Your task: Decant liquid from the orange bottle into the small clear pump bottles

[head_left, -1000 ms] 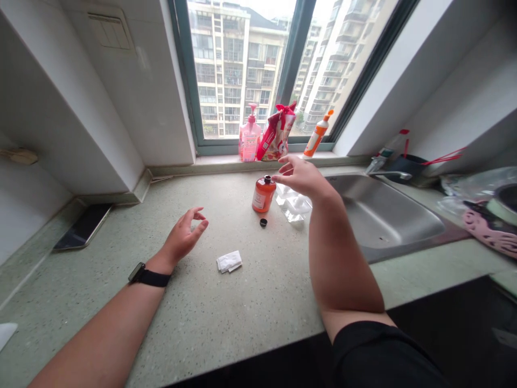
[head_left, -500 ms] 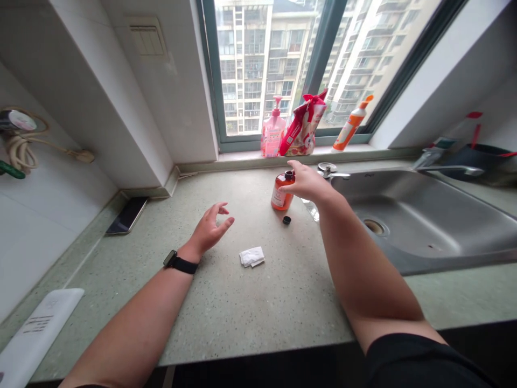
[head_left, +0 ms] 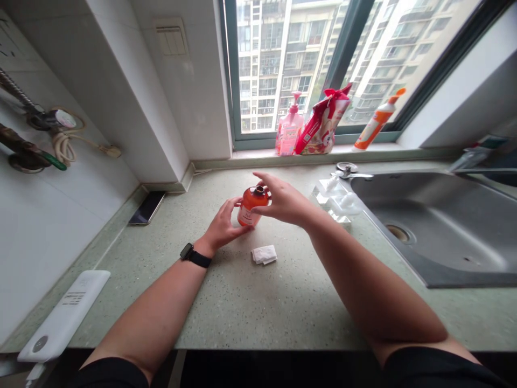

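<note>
Two hands [head_left: 223, 228] [head_left: 286, 200] around bottle [head_left: 254, 200], label [head_left: 246, 216] part-hidden

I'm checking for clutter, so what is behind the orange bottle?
Speckled counter shows behind the orange bottle, running back toward the windowsill. The patch hidden by the bottle and the right hand cannot be seen, so anything there is unknown.

Black short sleeves [head_left: 432, 369], rectangular dark-faced watch [head_left: 186, 251], black wristband [head_left: 201, 260]

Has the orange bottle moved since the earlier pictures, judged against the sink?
Yes: the orange bottle is now farther left of the sink, and also nearer the person, away from the windowsill.
</note>
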`<move>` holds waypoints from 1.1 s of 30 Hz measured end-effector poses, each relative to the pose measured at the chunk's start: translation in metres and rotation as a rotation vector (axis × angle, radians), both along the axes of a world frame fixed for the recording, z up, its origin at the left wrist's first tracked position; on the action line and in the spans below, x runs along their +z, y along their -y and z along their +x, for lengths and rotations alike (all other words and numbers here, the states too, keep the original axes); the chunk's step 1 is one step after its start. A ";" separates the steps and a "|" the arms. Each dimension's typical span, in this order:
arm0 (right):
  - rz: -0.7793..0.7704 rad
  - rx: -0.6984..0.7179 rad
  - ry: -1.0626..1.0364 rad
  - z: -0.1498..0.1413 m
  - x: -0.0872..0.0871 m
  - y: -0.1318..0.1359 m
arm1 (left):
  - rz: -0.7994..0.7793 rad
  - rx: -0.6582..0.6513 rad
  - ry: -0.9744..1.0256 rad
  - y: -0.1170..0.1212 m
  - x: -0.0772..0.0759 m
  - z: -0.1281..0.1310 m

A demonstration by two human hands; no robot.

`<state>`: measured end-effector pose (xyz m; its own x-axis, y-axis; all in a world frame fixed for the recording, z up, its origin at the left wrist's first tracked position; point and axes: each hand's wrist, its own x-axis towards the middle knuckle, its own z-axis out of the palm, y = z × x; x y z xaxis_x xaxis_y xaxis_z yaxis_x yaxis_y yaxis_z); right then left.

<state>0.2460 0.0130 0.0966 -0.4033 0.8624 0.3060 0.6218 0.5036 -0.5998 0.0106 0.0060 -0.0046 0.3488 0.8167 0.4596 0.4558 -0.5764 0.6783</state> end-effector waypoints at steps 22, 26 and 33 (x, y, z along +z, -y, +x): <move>-0.402 -0.316 0.805 0.076 -0.005 -0.043 | 0.009 0.084 -0.044 -0.003 -0.002 -0.002; -0.490 -0.301 0.865 0.074 -0.019 -0.051 | -0.020 0.097 -0.026 -0.003 -0.001 -0.001; -0.607 -0.259 0.915 0.068 -0.026 -0.055 | -0.029 0.128 -0.001 -0.002 -0.002 0.000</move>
